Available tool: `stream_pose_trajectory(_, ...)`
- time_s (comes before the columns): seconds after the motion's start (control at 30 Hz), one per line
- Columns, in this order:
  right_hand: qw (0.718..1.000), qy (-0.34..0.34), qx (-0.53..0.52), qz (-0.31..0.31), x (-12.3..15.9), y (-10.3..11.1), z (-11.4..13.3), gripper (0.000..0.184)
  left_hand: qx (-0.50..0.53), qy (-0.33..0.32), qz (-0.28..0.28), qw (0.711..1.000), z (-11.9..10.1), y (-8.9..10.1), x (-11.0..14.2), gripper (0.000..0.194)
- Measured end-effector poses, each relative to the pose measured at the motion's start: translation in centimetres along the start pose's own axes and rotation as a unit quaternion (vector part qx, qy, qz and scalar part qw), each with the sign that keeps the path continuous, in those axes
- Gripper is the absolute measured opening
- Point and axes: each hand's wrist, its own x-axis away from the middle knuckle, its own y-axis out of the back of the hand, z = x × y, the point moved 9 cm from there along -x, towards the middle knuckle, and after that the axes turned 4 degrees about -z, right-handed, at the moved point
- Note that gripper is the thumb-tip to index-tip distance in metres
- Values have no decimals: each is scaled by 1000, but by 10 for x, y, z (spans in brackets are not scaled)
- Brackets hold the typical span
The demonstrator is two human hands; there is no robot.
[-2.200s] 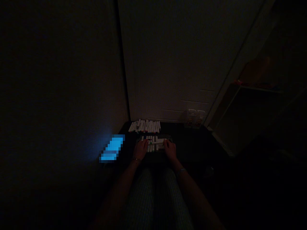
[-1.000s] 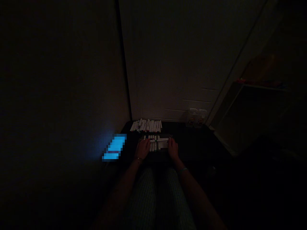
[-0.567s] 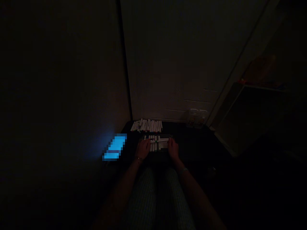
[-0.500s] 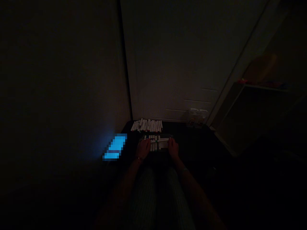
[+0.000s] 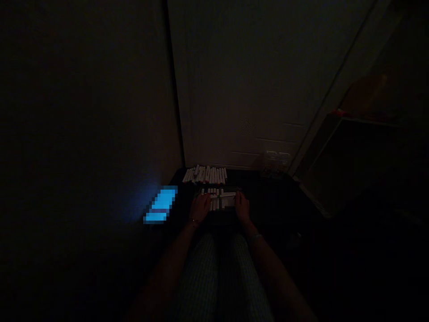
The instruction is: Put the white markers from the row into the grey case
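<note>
A white marker (image 5: 228, 195) with a green band lies crosswise between my two hands. My left hand (image 5: 200, 206) is closed on its left end, and the fingers of my right hand (image 5: 241, 206) pinch its right end. Whether its cap is on cannot be made out in the dim light. Beneath it, several white markers (image 5: 214, 205) stand side by side in a shallow case (image 5: 229, 203), whose right part shows a pale bare surface. My hands partly hide the sides of the case.
Behind the case, a row of loose white markers (image 5: 209, 175) lies on the dark table (image 5: 268, 197). Clear plastic packages (image 5: 275, 164) stand at the back right by the wall. A glowing blurred blue screen (image 5: 161, 205) is on the left. A shelf unit (image 5: 311, 156) stands at right.
Both hands stay in nearly the same place with the marker between them. The picture has become slightly darker.
</note>
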Motion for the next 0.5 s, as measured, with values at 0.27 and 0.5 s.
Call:
stream_pose_trajectory(0.27, 1000, 20, 17, -2, 0, -1, 1, 43, -16, 6, -5, 1000, 4, -2, 0, 29)
stream_pose_trajectory(0.5, 998, 21, 52, 7, 1, 0, 4, 41, -18, 0, -15, 1000, 2, 1, -1, 29)
